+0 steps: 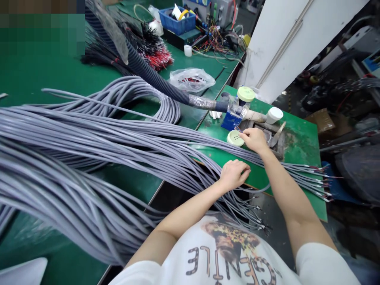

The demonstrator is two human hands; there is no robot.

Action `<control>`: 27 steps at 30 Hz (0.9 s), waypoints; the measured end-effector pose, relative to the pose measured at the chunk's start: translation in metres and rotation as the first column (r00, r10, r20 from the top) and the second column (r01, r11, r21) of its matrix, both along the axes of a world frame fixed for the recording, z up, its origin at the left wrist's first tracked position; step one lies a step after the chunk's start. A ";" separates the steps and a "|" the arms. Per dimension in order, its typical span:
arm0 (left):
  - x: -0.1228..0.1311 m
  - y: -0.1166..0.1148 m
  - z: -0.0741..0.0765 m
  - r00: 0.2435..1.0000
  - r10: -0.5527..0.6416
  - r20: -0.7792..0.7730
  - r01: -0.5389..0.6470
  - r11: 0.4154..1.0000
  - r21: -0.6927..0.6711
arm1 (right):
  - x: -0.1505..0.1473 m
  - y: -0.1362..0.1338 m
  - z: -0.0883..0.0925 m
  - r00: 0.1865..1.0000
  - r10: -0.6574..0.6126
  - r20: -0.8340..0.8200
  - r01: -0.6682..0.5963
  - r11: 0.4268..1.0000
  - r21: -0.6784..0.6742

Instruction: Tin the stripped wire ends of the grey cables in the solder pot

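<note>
My right hand (253, 139) is closed in a pinch on a few thin wires (238, 129), whose dark tips point left. These tips are just above a pale round lid-like dish (235, 138) with small dark strands in it. My left hand (234, 175) is lower and nearer to me, its fingers loosely bent and nothing visible in them. It lies over the edge of a large bundle of grey cables (142, 138) that runs from the left under both arms. Stripped cable ends (322, 170) with coloured wires fan out at the right.
A ribbed dark hose (154, 77) arches across to a blue box (233, 118). Beyond my right hand are a stained tray with a scraper (277, 135), a white tub (274, 114) and a yellow-lidded jar (246, 94). Plastic bag (192, 79) and blue bin (178, 21) stand behind.
</note>
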State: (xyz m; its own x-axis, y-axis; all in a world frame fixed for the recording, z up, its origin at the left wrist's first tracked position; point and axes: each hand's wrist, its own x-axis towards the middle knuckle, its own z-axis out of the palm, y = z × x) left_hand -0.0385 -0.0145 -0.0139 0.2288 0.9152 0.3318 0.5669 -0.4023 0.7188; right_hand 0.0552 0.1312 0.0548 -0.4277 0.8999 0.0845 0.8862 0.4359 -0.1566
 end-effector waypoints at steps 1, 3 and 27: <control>0.000 0.000 0.000 1.000 -0.002 -0.004 0.002 1.000 0.001 | -0.001 0.001 -0.001 0.999 -0.017 0.035 0.017 1.000 0.000; 0.000 0.000 0.001 1.000 -0.003 -0.011 0.003 1.000 0.002 | -0.003 0.003 -0.003 0.995 -0.047 0.090 0.047 0.999 0.000; 0.002 0.001 0.001 1.000 0.009 0.009 -0.009 1.000 0.011 | 0.090 0.040 -0.001 0.883 -0.351 0.311 0.333 0.936 0.112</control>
State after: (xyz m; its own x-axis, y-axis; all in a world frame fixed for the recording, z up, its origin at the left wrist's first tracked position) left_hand -0.0363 -0.0140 -0.0131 0.2178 0.9132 0.3443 0.5639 -0.4057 0.7193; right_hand 0.1452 0.1712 0.0541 -0.1061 0.9932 0.0479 0.9796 0.0961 0.1763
